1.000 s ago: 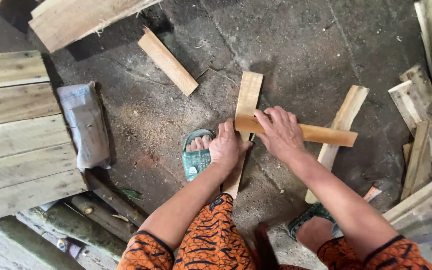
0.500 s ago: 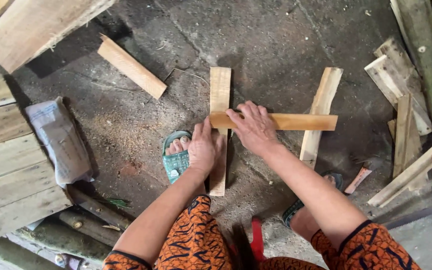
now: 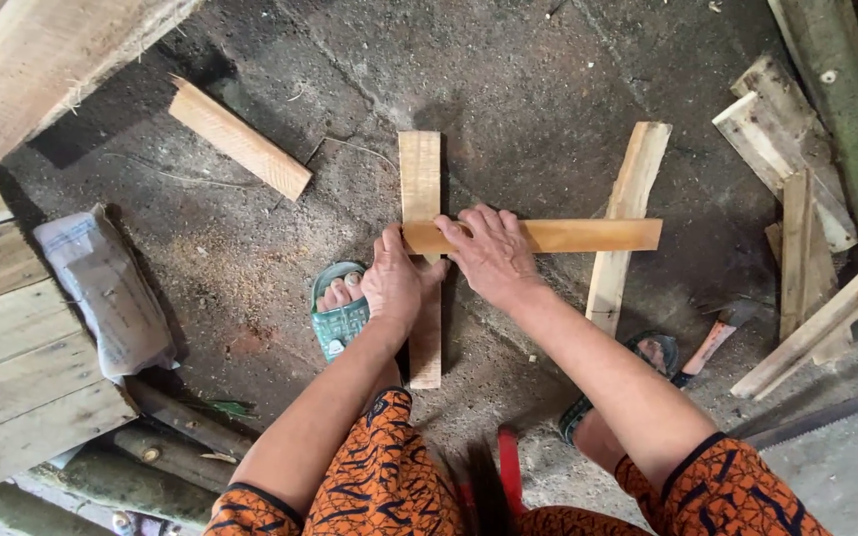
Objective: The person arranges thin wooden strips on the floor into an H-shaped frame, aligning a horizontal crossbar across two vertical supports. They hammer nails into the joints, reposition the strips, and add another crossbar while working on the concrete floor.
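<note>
Two upright wooden slats lie on the concrete floor, a left slat (image 3: pixel 420 174) and a right slat (image 3: pixel 630 199). A third, horizontal slat (image 3: pixel 568 235) lies across both of them. My left hand (image 3: pixel 396 281) grips the crossing point at the horizontal slat's left end over the left slat. Beside it, my right hand (image 3: pixel 489 251) presses flat on the horizontal slat with fingers spread. My foot in a green sandal (image 3: pixel 340 313) rests just left of the left slat.
A loose short board (image 3: pixel 240 139) lies at upper left, a wrapped grey packet (image 3: pixel 106 293) and plank stack (image 3: pixel 2 347) at left. Scrap wood (image 3: pixel 796 179) is piled at right. A hammer (image 3: pixel 712 342) and a saw blade (image 3: pixel 826 417) lie at lower right.
The horizontal slat has been squared up from a slant to level across both upright slats. My hands stayed on its left end. The camera view shifted.
</note>
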